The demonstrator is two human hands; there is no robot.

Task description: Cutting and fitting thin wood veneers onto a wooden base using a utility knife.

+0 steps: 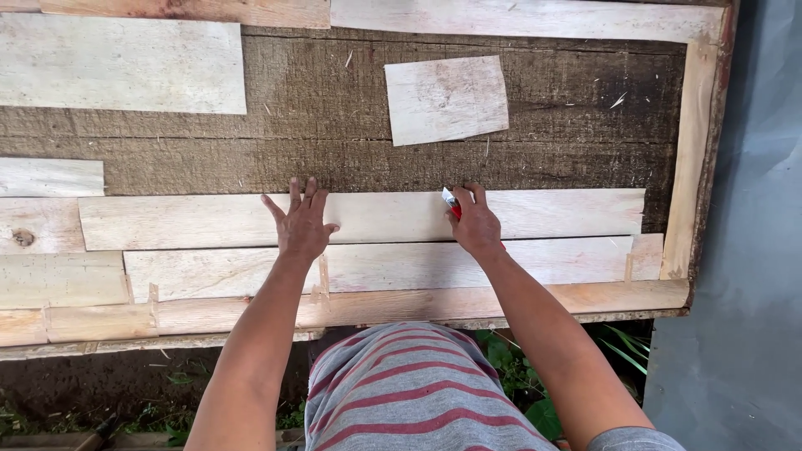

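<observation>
Plank [359, 217] | left hand [301, 224] flat, fingers spread | right hand [476, 224] grip clamped on red tool [452, 203], possibly cutter

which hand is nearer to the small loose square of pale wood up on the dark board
Right. The right hand lies just below the square wood piece, gripping a small red tool. The left hand rests flat farther left.

We note pale cream-pink wood strips [359, 215] against a dark grey-brown weathered board [334, 108], both with straight grain. One strip [33, 225] carries a brown knot. A pale square offcut [445, 98] shows faint pinkish streaks. The tool [452, 204] under the right hand [474, 221] is red and white. Our shirt [409, 392] is grey with red stripes. Green leaves [518, 376] show below.
</observation>
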